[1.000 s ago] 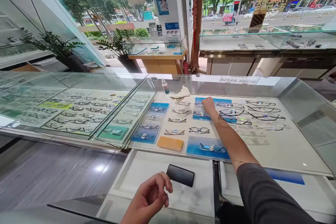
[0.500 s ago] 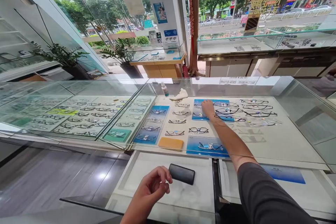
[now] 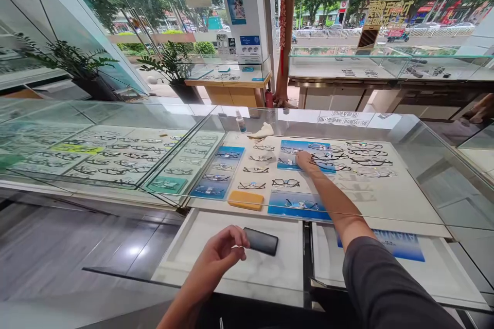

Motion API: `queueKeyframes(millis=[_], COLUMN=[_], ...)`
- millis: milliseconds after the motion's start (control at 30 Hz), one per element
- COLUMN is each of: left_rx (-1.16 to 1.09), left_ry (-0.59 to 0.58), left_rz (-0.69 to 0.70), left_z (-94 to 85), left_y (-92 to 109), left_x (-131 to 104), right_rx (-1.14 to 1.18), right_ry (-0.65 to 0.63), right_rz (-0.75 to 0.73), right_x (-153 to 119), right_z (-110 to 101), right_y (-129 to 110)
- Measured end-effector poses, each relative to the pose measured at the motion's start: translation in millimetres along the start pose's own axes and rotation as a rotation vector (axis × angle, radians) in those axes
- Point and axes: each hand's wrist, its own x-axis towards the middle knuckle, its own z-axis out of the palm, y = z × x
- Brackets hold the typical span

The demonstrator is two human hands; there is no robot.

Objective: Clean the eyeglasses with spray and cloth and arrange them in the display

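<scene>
My right hand (image 3: 304, 160) reaches into the glass showcase, its fingers drawn together at a pair of eyeglasses (image 3: 288, 163) on a blue mat (image 3: 284, 144). The fingertips are small and partly hidden, but they appear closed on the frame's right side. Closer to me, my left hand (image 3: 226, 248) hovers above an open white drawer (image 3: 283, 276). Its fingers curl loosely, thumb apart from forefinger, with nothing between them. Just right of those fingertips lies a black oblong case (image 3: 261, 241) in the drawer.
Rows of eyeglasses (image 3: 368, 152) fill the showcase. An orange case (image 3: 246, 200), a spray bottle (image 3: 241, 121) and a crumpled cloth (image 3: 263, 131) are inside too. The glass front edge crosses under my right forearm. A second open drawer (image 3: 436, 272) holds a blue sheet (image 3: 401, 244).
The whole view has shifted slightly. My right hand stays at the same blue mat, with its fingers lower and more tucked. My left hand keeps its curled pose over the drawer.
</scene>
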Motion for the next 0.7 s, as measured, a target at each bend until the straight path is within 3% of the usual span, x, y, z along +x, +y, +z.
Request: queueKeyframes(millis=[367, 533, 700], left_rx=[-0.003, -0.009, -0.008], left_ry=[0.039, 0.056, 0.054], left_rz=[0.002, 0.019, 0.020], left_z=[3.8, 4.0, 1.9], left_y=[3, 3, -1], left_x=[2, 5, 9], right_rx=[-0.048, -0.083, -0.098], right_ry=[-0.031, 0.058, 0.189], right_rz=[-0.039, -0.090, -0.281], right_x=[-3, -14, -37], right_z=[-7, -17, -25], right_y=[-10, -24, -61])
